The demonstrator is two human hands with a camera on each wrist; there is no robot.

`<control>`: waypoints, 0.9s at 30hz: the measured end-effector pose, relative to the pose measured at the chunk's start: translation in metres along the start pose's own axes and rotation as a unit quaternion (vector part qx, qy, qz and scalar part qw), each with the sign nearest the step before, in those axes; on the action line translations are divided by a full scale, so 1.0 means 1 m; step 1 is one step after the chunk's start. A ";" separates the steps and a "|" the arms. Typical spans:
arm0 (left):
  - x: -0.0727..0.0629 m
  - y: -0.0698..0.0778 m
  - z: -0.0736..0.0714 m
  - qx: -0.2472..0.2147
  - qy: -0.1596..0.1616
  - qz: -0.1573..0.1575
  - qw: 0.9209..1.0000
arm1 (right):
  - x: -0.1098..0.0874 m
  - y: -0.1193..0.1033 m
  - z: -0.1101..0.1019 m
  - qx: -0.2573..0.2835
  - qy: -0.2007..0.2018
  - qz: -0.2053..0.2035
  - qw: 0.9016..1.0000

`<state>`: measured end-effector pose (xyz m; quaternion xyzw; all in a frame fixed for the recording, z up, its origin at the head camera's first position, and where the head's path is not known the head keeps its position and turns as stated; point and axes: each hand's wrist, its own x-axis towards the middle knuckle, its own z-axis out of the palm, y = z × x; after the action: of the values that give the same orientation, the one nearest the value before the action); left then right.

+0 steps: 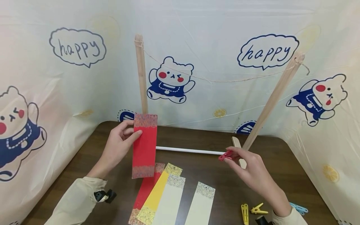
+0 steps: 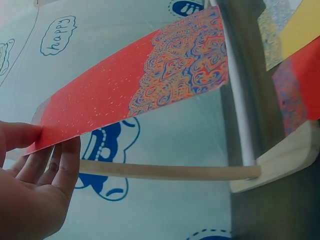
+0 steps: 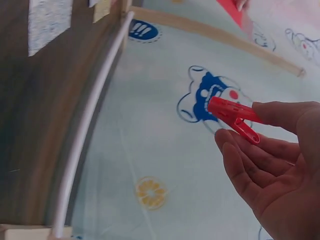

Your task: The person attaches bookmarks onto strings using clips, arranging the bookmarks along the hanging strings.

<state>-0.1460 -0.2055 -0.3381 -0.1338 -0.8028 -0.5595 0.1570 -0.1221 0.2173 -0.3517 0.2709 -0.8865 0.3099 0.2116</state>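
A red paper strip (image 1: 144, 147) with patterned bands at both ends is held upright by my left hand (image 1: 113, 145), thumb in front and fingers behind. In the left wrist view, that strip (image 2: 100, 97) slants across with its broad patterned end away from the fingers. My right hand (image 1: 254, 165) holds a red clothespin (image 1: 225, 155) above the table's right side. The right wrist view has the clothespin (image 3: 227, 107) between thumb and fingers, its nose pointing away from the hand. Behind both hands, a thin string (image 1: 225, 81) sags between two wooden posts.
The left post (image 1: 141, 75) and leaning right post (image 1: 274, 100) are joined low down by a white rod (image 1: 191, 150). Red, yellow (image 1: 154, 195) and white strips (image 1: 200, 203) lie on the dark table (image 1: 225, 184). Yellow clothespins (image 1: 245, 214) and blue clothespins (image 1: 299, 208) lie at front right.
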 end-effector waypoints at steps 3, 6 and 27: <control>0.005 0.003 -0.001 -0.007 0.004 0.019 1.000 | 0.008 -0.008 -0.003 0.000 0.001 -0.015 1.000; 0.010 0.005 -0.002 -0.014 0.006 0.033 0.999 | 0.017 -0.015 -0.006 0.004 0.006 -0.040 0.999; 0.043 0.027 0.007 -0.039 0.036 0.071 0.996 | 0.079 -0.052 -0.019 0.035 0.072 -0.119 0.990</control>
<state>-0.1754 -0.1877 -0.3003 -0.1765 -0.7627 -0.5820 0.2202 -0.1467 0.1680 -0.2727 0.3588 -0.8188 0.3318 0.3011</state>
